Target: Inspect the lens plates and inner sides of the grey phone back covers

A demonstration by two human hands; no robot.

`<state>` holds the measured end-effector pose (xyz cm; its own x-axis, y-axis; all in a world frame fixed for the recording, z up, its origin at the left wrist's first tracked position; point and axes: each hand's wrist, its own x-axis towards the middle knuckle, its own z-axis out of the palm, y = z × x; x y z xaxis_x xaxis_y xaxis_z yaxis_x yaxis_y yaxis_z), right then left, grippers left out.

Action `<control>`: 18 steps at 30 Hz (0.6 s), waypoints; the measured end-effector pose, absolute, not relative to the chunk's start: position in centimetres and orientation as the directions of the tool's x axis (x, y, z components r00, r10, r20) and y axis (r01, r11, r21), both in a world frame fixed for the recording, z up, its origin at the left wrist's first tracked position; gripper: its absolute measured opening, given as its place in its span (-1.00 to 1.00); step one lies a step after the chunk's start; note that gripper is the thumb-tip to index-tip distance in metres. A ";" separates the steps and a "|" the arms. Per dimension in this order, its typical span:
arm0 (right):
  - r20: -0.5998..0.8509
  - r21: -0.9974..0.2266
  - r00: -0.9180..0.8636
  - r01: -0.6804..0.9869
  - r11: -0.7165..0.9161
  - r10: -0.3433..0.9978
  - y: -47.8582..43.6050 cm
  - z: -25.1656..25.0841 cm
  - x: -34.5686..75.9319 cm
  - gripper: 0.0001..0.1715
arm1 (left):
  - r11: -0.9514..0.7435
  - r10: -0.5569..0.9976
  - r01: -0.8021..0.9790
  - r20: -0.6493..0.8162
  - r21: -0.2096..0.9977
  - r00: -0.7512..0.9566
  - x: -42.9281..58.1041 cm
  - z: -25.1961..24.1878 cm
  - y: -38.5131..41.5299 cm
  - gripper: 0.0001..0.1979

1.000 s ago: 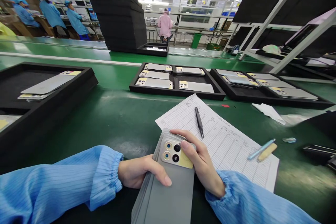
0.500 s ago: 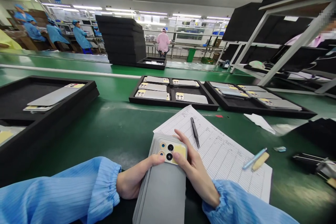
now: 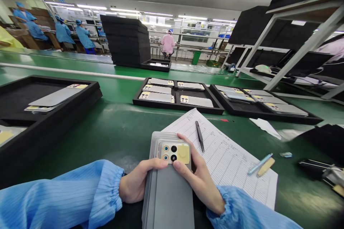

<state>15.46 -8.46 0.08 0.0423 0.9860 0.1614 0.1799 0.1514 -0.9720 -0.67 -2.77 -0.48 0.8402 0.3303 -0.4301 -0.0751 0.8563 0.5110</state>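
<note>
Between my two hands is a stack of grey phone back covers point(image 3: 172, 193), slightly fanned out to the left. The top cover has a camera block with round lens openings and a yellow film patch beside it. My left hand point(image 3: 139, 179) is closed on the stack's left edge, thumb just below the lenses. Wrapped round the right side is my right hand point(image 3: 197, 171), its thumb near the lower lens and fingers behind the upper edge. A printed form point(image 3: 228, 161) with handwriting lies under and right of the stack, with black tweezers point(image 3: 199, 136) on it.
Black trays point(image 3: 219, 109) holding more covers stand across the green table point(image 3: 120, 125); another tray point(image 3: 99, 94) is at left. A pen point(image 3: 260, 164) and a yellowish piece point(image 3: 266, 167) lie on the form. Behind rises a stack of black trays point(image 3: 126, 43). Several people sit or stand farther back.
The stack has fanned out more, with the lower covers showing at its upper left. My right thumb has slid off the yellow patch toward the lower lens.
</note>
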 end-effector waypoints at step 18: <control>0.103 -0.993 0.182 -0.029 0.110 0.978 -8.2 0.7 15.8 -0.60 | 0.852 0.367 -0.108 -0.436 0.513 0.822 -0.7 -0.8 -2.4 -0.56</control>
